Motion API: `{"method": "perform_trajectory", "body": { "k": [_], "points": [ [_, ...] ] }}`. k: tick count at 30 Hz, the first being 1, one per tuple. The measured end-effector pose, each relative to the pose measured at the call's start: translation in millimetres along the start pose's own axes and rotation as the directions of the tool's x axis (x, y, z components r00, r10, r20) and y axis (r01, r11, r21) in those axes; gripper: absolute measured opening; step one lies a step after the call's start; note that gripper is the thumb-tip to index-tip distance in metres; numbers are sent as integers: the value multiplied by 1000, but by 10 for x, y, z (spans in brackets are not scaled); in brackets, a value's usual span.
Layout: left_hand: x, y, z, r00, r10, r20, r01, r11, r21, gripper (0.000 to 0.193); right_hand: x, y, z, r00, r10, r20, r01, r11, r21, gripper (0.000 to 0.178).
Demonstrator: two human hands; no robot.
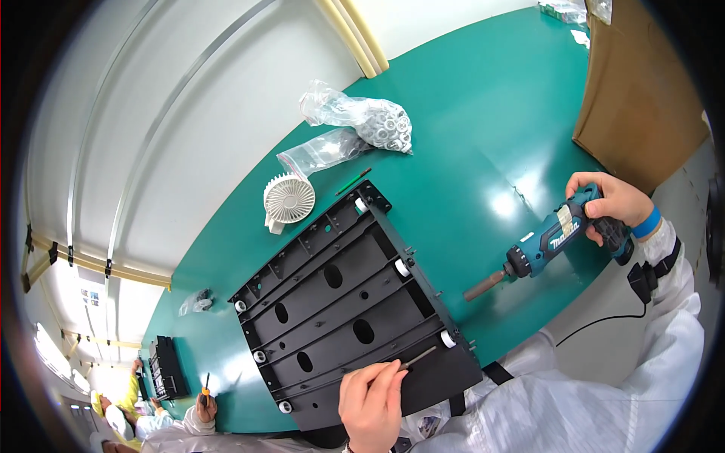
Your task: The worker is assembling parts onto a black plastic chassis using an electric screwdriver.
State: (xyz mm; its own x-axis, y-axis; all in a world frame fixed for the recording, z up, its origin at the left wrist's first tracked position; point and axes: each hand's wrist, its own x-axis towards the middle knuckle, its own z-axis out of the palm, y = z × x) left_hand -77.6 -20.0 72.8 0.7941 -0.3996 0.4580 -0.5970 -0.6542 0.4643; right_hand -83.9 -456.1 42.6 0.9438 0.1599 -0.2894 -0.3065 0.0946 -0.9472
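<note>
A black panel frame [343, 260] with ribs, oval holes and white rollers [402, 266] along two sides lies on the green table [468, 151], close in front of me. Over its near right corner, my left hand [370, 408] pinches a thin metal rod [420, 357] between thumb and fingers. My right hand [613, 205] is wrapped round the grip of a teal and black cordless drill [555, 238]. The drill's brownish socket tip [485, 286] points left toward the frame, apart from it. Whether a finger presses the trigger is hard to make out.
Beyond the frame lie a small white fan [289, 198], a green pen-like tool [353, 182] and clear bags of white round parts [389, 124]. A cardboard box [642, 90] stands at right. At far left, another person's hand [205, 408] holds an orange-handled screwdriver, near a black unit [166, 368].
</note>
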Motion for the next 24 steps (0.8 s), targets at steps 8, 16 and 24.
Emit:
{"method": "perform_trajectory", "body": {
  "k": [8, 16, 24],
  "points": [
    [-264, 6, -178, 956, -259, -139, 237, 958, -159, 15, 102, 134, -78, 986, 117, -117, -119, 993, -12, 42],
    [-530, -51, -284, 898, -417, -143, 334, 854, -399, 18, 186, 166, 66, 943, -51, -328, -91, 910, -404, 36],
    [-534, -192, -197, 966, -188, -175, 105, 912, -397, 25, -31, -67, 814, 720, -664, -201, -146, 139, -980, 24]
  ]
}}
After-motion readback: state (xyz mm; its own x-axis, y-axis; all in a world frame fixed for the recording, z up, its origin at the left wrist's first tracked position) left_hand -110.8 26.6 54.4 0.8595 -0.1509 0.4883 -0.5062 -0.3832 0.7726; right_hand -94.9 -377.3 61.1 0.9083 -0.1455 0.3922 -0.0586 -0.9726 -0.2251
